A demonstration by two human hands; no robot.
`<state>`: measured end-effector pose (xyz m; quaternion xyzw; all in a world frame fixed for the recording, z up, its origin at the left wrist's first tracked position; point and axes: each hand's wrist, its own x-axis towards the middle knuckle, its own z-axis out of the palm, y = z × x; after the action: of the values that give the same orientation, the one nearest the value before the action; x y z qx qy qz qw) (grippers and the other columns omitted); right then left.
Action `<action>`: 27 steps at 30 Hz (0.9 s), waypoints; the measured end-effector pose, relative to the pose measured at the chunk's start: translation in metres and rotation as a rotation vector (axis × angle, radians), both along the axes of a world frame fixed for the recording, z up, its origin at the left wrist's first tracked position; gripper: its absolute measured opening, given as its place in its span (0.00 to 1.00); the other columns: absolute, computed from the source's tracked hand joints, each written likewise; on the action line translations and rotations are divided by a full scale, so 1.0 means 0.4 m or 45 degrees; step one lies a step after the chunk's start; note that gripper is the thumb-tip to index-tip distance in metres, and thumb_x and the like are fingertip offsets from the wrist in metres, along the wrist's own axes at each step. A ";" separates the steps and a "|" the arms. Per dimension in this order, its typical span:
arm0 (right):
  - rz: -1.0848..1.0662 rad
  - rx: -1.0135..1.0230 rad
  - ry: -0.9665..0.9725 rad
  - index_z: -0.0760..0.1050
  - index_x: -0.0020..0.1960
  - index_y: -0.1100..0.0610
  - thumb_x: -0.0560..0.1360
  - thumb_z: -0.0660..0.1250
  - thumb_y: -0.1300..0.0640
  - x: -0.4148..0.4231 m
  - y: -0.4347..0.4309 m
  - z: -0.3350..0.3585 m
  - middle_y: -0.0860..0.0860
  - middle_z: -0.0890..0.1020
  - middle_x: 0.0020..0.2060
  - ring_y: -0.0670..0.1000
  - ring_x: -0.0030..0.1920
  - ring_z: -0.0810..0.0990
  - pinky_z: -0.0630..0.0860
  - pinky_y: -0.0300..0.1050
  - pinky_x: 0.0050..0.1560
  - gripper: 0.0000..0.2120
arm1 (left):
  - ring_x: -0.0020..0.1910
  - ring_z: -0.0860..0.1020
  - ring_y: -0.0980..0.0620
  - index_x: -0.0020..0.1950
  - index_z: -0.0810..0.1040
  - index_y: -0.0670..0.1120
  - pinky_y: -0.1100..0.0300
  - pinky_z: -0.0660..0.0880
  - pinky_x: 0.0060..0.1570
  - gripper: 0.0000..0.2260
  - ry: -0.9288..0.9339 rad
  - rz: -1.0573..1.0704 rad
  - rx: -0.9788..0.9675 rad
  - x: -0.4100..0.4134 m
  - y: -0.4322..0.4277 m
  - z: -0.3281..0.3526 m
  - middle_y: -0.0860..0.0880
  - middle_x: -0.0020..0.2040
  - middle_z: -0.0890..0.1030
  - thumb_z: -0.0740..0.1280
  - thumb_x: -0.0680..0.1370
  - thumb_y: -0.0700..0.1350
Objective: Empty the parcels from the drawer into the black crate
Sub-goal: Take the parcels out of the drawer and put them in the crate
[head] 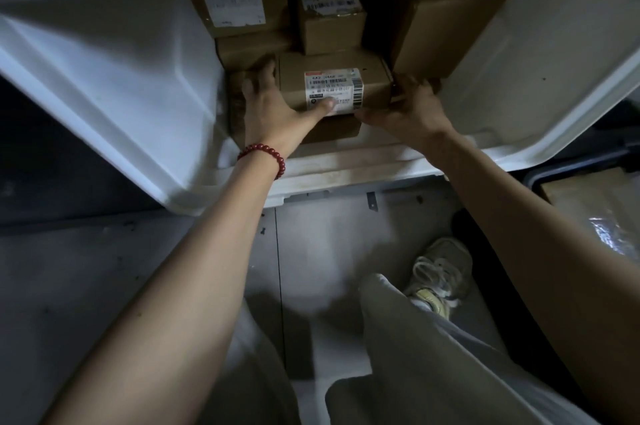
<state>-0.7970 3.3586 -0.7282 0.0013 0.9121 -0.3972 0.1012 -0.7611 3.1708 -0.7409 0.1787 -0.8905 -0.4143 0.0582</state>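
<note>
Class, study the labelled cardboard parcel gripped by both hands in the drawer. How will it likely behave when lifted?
The labelled parcel probably stays stiff: its cardboard edges look straight under the left hand and right hand. Flat-sided, it seems unlikely to roll. Lifting it may disturb the small box close behind.

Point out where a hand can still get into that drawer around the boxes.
Bare drawer wall lies left of the left hand, and right of the big tilted box, up to the rim. A thin strip runs along the front lip. Crowded: the back, where boxes pack tightly behind the labelled box.
</note>
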 end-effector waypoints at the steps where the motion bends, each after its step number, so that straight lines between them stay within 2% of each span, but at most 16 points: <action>1: -0.006 -0.019 -0.001 0.67 0.71 0.58 0.67 0.77 0.47 0.006 0.002 0.005 0.56 0.72 0.67 0.55 0.68 0.70 0.70 0.51 0.68 0.38 | 0.70 0.65 0.47 0.76 0.58 0.50 0.64 0.62 0.60 0.46 -0.018 0.008 0.070 0.009 -0.001 0.007 0.44 0.74 0.59 0.74 0.65 0.64; 3: -0.019 -0.208 -0.064 0.67 0.69 0.60 0.66 0.79 0.49 0.026 0.008 0.019 0.58 0.74 0.65 0.56 0.66 0.73 0.71 0.52 0.67 0.38 | 0.71 0.63 0.47 0.75 0.61 0.51 0.62 0.59 0.65 0.44 -0.044 0.032 0.264 0.028 -0.003 0.023 0.44 0.75 0.58 0.73 0.65 0.66; 5: -0.021 -0.362 -0.136 0.67 0.65 0.61 0.66 0.78 0.51 0.056 0.016 0.033 0.57 0.78 0.61 0.55 0.61 0.78 0.74 0.52 0.64 0.34 | 0.70 0.66 0.47 0.74 0.64 0.52 0.53 0.66 0.69 0.39 -0.030 0.065 0.402 0.045 -0.004 0.045 0.44 0.74 0.61 0.69 0.68 0.68; 6: -0.019 -0.389 -0.163 0.66 0.64 0.60 0.68 0.77 0.51 0.073 0.020 0.043 0.56 0.79 0.59 0.54 0.59 0.79 0.75 0.52 0.62 0.32 | 0.68 0.68 0.49 0.72 0.67 0.52 0.54 0.68 0.67 0.36 -0.001 0.093 0.440 0.055 -0.005 0.058 0.45 0.72 0.65 0.68 0.69 0.67; 7: -0.026 -0.427 -0.201 0.66 0.64 0.59 0.70 0.75 0.50 0.090 0.024 0.053 0.55 0.79 0.59 0.53 0.57 0.81 0.77 0.51 0.60 0.29 | 0.64 0.70 0.52 0.70 0.69 0.51 0.58 0.68 0.65 0.32 0.032 0.118 0.474 0.066 -0.005 0.069 0.47 0.70 0.68 0.68 0.71 0.65; 9: -0.075 -0.597 -0.327 0.66 0.64 0.59 0.74 0.70 0.50 0.119 0.031 0.082 0.57 0.78 0.59 0.53 0.52 0.83 0.81 0.49 0.51 0.24 | 0.57 0.73 0.57 0.68 0.69 0.51 0.70 0.69 0.55 0.26 0.093 0.130 0.557 0.094 -0.002 0.088 0.50 0.65 0.72 0.70 0.73 0.58; 11: -0.117 -0.786 -0.412 0.68 0.64 0.63 0.76 0.69 0.56 0.137 0.043 0.123 0.58 0.79 0.56 0.50 0.44 0.84 0.82 0.45 0.41 0.20 | 0.51 0.75 0.61 0.68 0.68 0.49 0.77 0.70 0.45 0.25 0.134 0.109 0.620 0.129 0.003 0.106 0.52 0.60 0.75 0.71 0.74 0.51; 13: -0.056 -0.762 -0.438 0.74 0.59 0.64 0.75 0.69 0.61 0.154 0.061 0.177 0.56 0.83 0.48 0.48 0.39 0.84 0.83 0.46 0.38 0.14 | 0.50 0.75 0.63 0.68 0.68 0.49 0.77 0.70 0.44 0.25 0.151 0.080 0.633 0.170 0.010 0.126 0.55 0.55 0.76 0.72 0.74 0.50; 15: 0.101 -0.667 -0.436 0.77 0.49 0.58 0.75 0.68 0.63 0.168 0.078 0.233 0.50 0.85 0.39 0.47 0.38 0.85 0.83 0.47 0.42 0.03 | 0.48 0.74 0.66 0.68 0.67 0.50 0.75 0.70 0.46 0.25 0.156 0.062 0.631 0.203 0.019 0.146 0.59 0.51 0.75 0.72 0.74 0.51; 18: 0.129 -0.637 -0.341 0.74 0.48 0.54 0.74 0.70 0.64 0.197 0.096 0.313 0.49 0.84 0.41 0.49 0.42 0.85 0.83 0.51 0.45 0.08 | 0.47 0.73 0.67 0.67 0.65 0.50 0.73 0.70 0.46 0.27 0.140 0.060 0.621 0.239 0.040 0.192 0.62 0.48 0.73 0.72 0.73 0.52; 20: 0.088 -0.569 -0.257 0.72 0.52 0.54 0.72 0.72 0.63 0.222 0.105 0.344 0.52 0.83 0.47 0.49 0.43 0.84 0.83 0.49 0.44 0.13 | 0.50 0.76 0.59 0.67 0.64 0.50 0.64 0.73 0.52 0.28 0.096 0.042 0.617 0.251 0.055 0.221 0.60 0.49 0.74 0.73 0.72 0.53; 23: 0.061 -0.438 -0.123 0.70 0.59 0.52 0.69 0.76 0.58 0.273 0.109 0.356 0.46 0.80 0.47 0.41 0.39 0.82 0.81 0.40 0.35 0.23 | 0.61 0.74 0.51 0.69 0.62 0.48 0.54 0.71 0.64 0.34 0.099 0.009 0.624 0.275 0.078 0.249 0.49 0.62 0.74 0.75 0.70 0.53; 25: -0.016 -0.430 -0.052 0.67 0.66 0.53 0.66 0.78 0.57 0.303 0.110 0.349 0.44 0.78 0.50 0.43 0.46 0.81 0.82 0.43 0.40 0.33 | 0.65 0.72 0.51 0.72 0.61 0.47 0.53 0.69 0.66 0.37 0.117 -0.005 0.570 0.299 0.089 0.262 0.48 0.68 0.70 0.76 0.69 0.53; 27: -0.054 -0.468 -0.006 0.64 0.70 0.55 0.64 0.80 0.56 0.334 0.118 0.337 0.45 0.77 0.53 0.49 0.53 0.81 0.82 0.50 0.49 0.39 | 0.65 0.70 0.54 0.71 0.62 0.50 0.57 0.68 0.65 0.37 0.170 -0.021 0.496 0.324 0.094 0.277 0.49 0.69 0.69 0.77 0.68 0.53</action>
<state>-0.6634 3.4060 -0.5936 0.0030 0.8237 -0.5593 0.0933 -0.6313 3.2084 -0.6299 0.1513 -0.7891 -0.5902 0.0779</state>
